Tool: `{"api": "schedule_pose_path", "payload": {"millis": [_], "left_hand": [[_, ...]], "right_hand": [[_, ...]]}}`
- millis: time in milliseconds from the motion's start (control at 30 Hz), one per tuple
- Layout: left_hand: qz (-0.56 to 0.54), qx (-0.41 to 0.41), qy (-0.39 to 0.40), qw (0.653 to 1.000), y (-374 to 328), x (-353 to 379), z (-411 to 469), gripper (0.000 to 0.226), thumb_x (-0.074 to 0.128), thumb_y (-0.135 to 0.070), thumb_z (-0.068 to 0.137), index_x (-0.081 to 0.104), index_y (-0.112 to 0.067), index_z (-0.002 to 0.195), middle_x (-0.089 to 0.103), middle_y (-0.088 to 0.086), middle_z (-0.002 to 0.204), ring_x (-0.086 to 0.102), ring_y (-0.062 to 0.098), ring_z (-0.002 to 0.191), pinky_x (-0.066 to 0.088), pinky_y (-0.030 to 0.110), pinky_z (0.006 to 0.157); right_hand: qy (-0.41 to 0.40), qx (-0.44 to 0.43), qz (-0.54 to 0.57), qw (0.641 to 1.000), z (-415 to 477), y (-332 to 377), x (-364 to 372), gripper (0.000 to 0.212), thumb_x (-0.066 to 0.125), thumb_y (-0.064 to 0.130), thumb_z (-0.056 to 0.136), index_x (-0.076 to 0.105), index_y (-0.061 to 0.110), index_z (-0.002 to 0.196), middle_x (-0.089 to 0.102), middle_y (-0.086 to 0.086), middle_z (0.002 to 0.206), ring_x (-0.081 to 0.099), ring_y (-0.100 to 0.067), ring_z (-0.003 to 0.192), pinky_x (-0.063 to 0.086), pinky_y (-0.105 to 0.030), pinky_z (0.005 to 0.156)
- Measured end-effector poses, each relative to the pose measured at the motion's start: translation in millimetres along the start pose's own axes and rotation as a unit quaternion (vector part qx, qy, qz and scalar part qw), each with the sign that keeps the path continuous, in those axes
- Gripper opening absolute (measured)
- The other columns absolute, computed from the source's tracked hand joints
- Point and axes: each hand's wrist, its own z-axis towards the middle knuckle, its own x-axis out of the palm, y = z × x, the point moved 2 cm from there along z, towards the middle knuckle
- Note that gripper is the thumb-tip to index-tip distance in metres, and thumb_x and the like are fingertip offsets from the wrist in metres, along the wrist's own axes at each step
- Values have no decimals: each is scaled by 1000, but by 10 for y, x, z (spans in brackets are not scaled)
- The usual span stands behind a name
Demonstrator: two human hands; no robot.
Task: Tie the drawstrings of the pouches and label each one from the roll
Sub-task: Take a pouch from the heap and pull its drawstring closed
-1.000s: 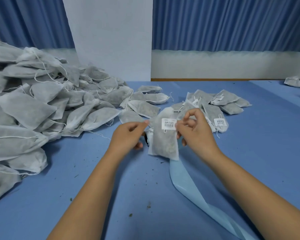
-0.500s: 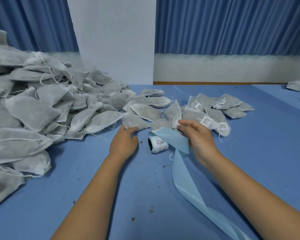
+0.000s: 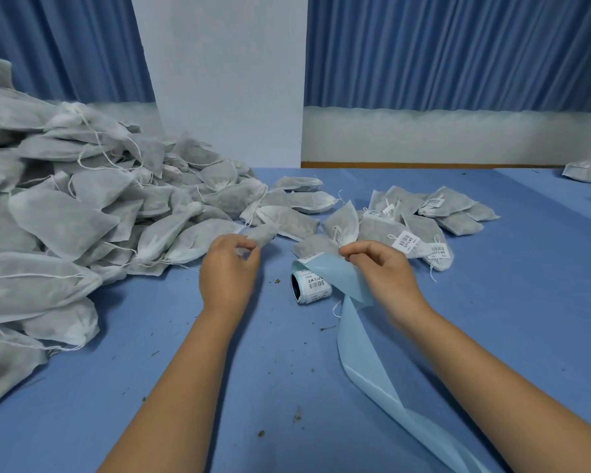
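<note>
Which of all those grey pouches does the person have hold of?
The small pouch at the near edge of the big pile: the left hand pinches its end. No other pouch is gripped; the right hand holds the backing strip.

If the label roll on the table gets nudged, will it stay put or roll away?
The label roll lies on its side, so a nudge would probably set it rolling. It looks small, so likely light. The backing strip trailing from it, pinched by the right hand, may tether it somewhat.
</note>
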Motion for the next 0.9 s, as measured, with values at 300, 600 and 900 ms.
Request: {"api": "schedule_pose_path", "payload": {"millis": [300, 600, 900], "left_hand": [[-365, -127, -33, 922, -216, -228, 27, 17, 69, -26, 86, 54, -19, 81, 58, -4, 70, 56, 5, 49, 45, 19, 50], [-558, -205, 5, 804, -365, -265, -26, 14, 62, -13, 89, 55, -15, 77, 58, -9, 56, 47, 8, 42, 41, 17, 42], [-428, -232, 69, 871, -320, -205, -41, 8, 49, -15, 89, 51, -13, 81, 53, -1, 60, 45, 9, 43, 37, 19, 40]], "right_hand": [[42, -82, -23, 995, -83, 94, 49, 24, 56, 5, 92, 71, 22, 86, 70, 21, 87, 58, 9, 80, 40, -5, 70], [96, -137, -108, 980, -186, 200, 101, 39, 69, 41, 84, 56, 45, 120, 57, 26, 123, 47, 0, 123, 35, -16, 101], [137, -207, -53, 967, -262, 330, 49, 27, 45, 24, 101, 70, 20, 90, 71, 11, 95, 64, -7, 100, 44, -18, 92]]}}
